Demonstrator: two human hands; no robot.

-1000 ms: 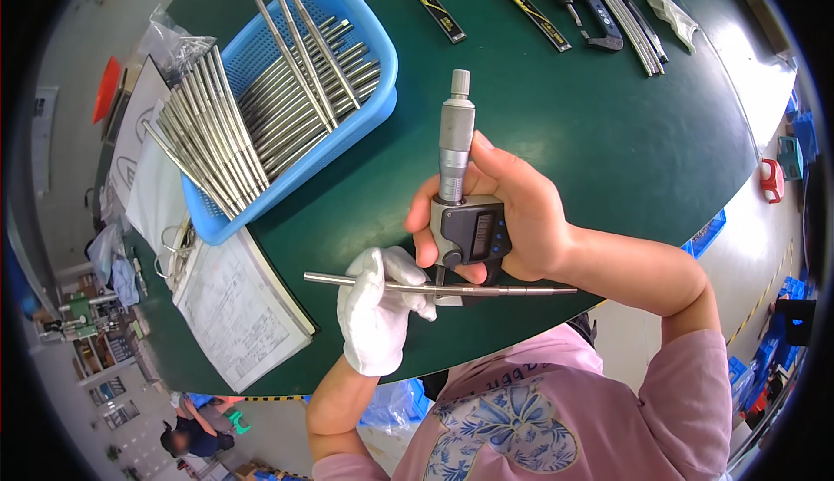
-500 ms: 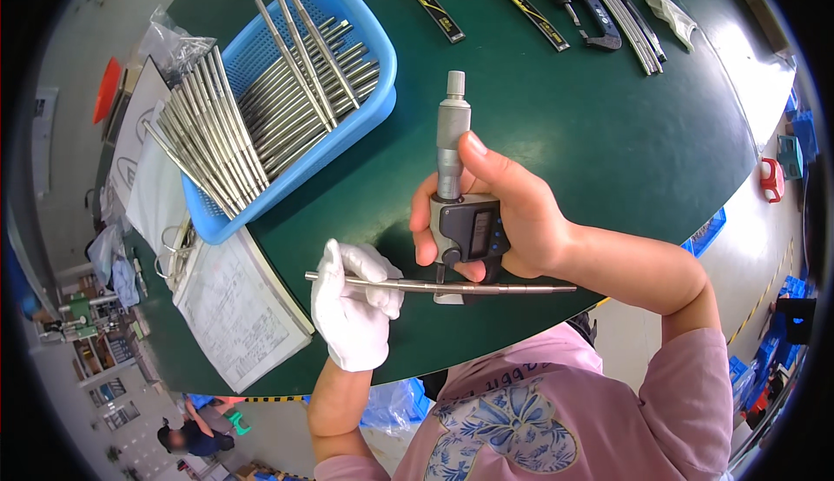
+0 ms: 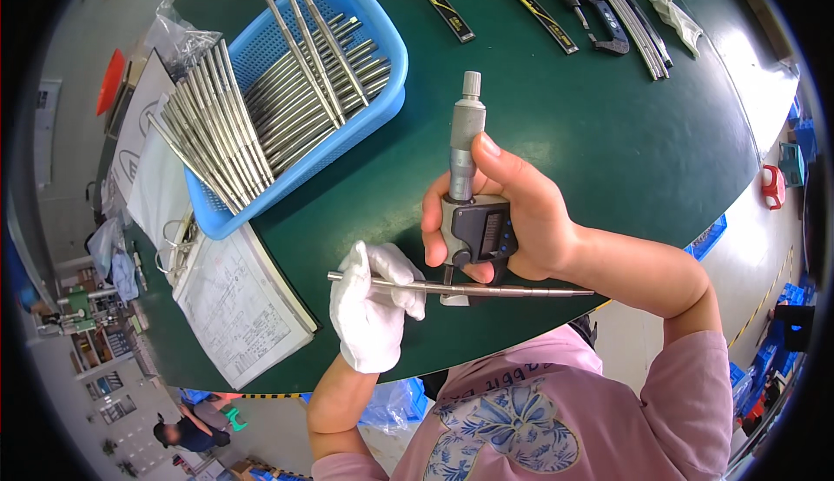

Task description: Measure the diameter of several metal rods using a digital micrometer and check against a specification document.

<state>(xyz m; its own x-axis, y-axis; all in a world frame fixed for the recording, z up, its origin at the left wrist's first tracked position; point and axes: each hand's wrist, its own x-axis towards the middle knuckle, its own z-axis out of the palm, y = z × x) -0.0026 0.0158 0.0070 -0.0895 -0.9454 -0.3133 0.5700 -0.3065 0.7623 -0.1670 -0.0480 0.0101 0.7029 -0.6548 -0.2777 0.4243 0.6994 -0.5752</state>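
Observation:
My left hand point(image 3: 372, 312), in a white glove, pinches a thin stepped metal rod point(image 3: 521, 291) near its left end. The rod lies roughly level and passes through the jaw gap of a digital micrometer point(image 3: 480, 231). Bare, my right hand point(image 3: 530, 212) is wrapped round the micrometer, its thumb against the upright barrel and its fingers behind the frame. Whether the measuring faces touch the rod I cannot tell. To the left, a blue plastic basket point(image 3: 310, 162) holds many similar metal rods point(image 3: 300, 90), some leaning over its rim.
Printed drawings point(image 3: 243, 316) lie at the table's left. Along the far side are two rulers point(image 3: 530, 8), another micrometer point(image 3: 605, 25), a bundle of thin rods point(image 3: 630, 21) and a white glove point(image 3: 669, 8). The green table point(image 3: 660, 160) curves round in front. Another person point(image 3: 187, 433) sits far off at lower left.
Both hands, the rod and the micrometer have shifted slightly right in the picture. The basket and table items have shifted slightly too, as the view moved. Both grips are unchanged.

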